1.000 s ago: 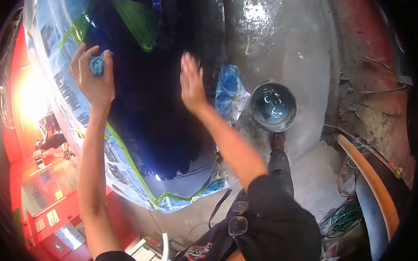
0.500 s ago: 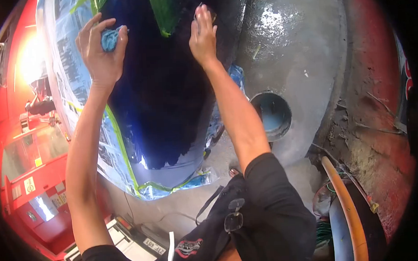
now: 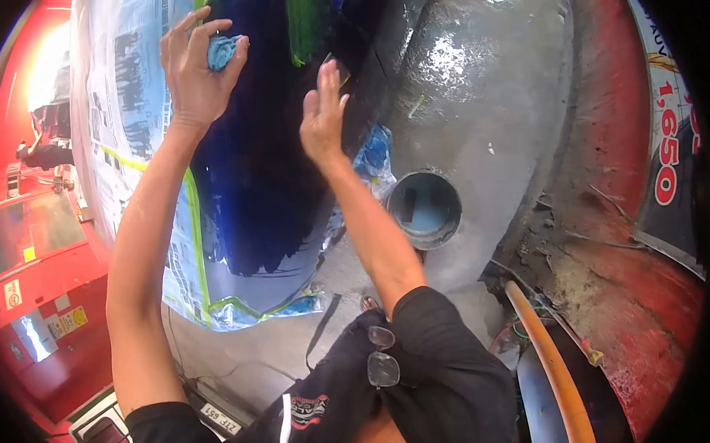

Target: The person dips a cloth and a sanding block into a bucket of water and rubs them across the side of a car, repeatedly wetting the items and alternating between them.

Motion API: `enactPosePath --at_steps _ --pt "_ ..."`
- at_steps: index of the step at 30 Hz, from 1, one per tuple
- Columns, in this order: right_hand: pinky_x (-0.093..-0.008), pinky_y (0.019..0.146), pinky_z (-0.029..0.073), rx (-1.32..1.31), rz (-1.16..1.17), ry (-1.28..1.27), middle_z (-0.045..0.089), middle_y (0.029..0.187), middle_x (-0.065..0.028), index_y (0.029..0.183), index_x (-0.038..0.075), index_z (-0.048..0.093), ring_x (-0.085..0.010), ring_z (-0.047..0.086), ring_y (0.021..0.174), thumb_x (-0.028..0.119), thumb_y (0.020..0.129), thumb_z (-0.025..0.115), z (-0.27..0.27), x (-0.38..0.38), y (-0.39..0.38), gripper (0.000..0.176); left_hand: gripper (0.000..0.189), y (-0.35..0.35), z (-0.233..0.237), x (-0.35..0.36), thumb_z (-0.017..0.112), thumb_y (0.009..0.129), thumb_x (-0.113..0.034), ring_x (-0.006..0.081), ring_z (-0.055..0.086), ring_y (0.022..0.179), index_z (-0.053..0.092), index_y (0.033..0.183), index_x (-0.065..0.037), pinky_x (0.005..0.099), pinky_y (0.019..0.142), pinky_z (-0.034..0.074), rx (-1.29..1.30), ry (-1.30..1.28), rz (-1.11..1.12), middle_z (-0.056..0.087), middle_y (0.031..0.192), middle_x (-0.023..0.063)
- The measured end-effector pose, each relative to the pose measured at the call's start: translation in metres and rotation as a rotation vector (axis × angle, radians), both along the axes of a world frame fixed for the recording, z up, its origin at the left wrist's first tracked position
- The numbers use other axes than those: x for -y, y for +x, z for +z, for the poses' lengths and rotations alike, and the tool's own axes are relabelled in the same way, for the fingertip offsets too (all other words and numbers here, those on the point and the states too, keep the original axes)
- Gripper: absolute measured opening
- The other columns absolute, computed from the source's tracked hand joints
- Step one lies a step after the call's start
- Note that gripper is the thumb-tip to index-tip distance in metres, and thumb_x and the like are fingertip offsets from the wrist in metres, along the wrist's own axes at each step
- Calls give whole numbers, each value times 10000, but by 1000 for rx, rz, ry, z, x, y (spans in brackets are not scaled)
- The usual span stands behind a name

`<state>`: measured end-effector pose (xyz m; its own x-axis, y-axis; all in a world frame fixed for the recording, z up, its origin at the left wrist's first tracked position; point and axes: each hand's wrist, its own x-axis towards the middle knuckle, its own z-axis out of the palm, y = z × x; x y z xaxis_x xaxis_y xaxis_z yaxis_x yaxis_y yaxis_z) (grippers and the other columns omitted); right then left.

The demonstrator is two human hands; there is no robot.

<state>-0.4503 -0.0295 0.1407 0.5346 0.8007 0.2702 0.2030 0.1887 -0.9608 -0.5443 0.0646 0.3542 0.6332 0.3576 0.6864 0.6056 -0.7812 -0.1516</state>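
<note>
My left hand (image 3: 198,74) has its fingers curled around a crumpled light-blue cloth (image 3: 225,52), above the left side of a dark blue, glossy car panel (image 3: 266,170). My right hand (image 3: 325,124) lies along the panel's right side, fingers long and close together. Under its fingertips shows the edge of a small dark pad (image 3: 344,73); most of it is hidden by the fingers. Green masking tape (image 3: 199,252) and plastic-covered newspaper (image 3: 139,80) border the panel on the left. A ragged dark edge meets a paler area near me.
On the wet concrete floor (image 3: 485,121) to the right stands a round bucket (image 3: 425,209) of bluish water with a dark block inside. An orange hose (image 3: 553,363) lies at lower right. A red vehicle (image 3: 40,259) stands on the left, a price sign (image 3: 664,141) far right.
My right hand has slid toward me and slightly left over the panel. My left hand still holds the cloth and appears further right in view. The camera view has shifted too.
</note>
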Motion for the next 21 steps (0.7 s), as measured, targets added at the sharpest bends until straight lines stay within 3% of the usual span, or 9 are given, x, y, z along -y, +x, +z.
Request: enactPosePath --at_steps 3,5,9,13,18,21 --pt "-692 1234 133 139 14 -54 192 1752 -182 1672 42 237 -411 191 1609 215 1114 421 -17 41 -41 613 313 3 3 1 845 869 -223 342 592 1242 732 1139 -113 455 1076 419 15 -1 -1 672 1330 153" --pt "-694 1228 165 173 -62 74 261 1731 -177 1641 72 345 -407 233 1597 131 1099 446 -20 9 -5 555 314 2 2 -3 847 864 -219 345 591 1242 732 1137 -113 458 1077 419 19 3 -1 671 1331 153" --pt "-687 1225 208 103 -148 -3 342 1703 -144 1593 69 438 -353 264 1594 130 1114 430 -4 -63 62 483 312 -2 3 3 849 857 -210 355 584 1246 731 1130 -114 465 1080 419 15 -37 24 664 1333 149" --pt "-680 1223 221 115 -82 -1 354 1696 -161 1596 92 442 -387 298 1577 65 1087 469 -12 -10 13 511 304 3 6 5 847 854 -201 360 569 1260 728 1120 -111 468 1079 421 32 -64 37 646 1346 143" --pt "-680 1216 240 217 -113 16 391 1676 -157 1583 95 459 -393 329 1562 42 1066 504 -17 -62 63 521 306 -1 4 4 852 848 -190 360 568 1256 726 1114 -111 474 1075 425 28 -76 24 641 1350 147" --pt "-683 1211 249 166 -118 19 405 1671 -144 1590 113 456 -390 338 1558 49 1065 513 -13 -47 50 532 305 2 6 3 856 845 -186 353 575 1248 728 1112 -110 470 1071 425 24 -59 14 646 1349 151"
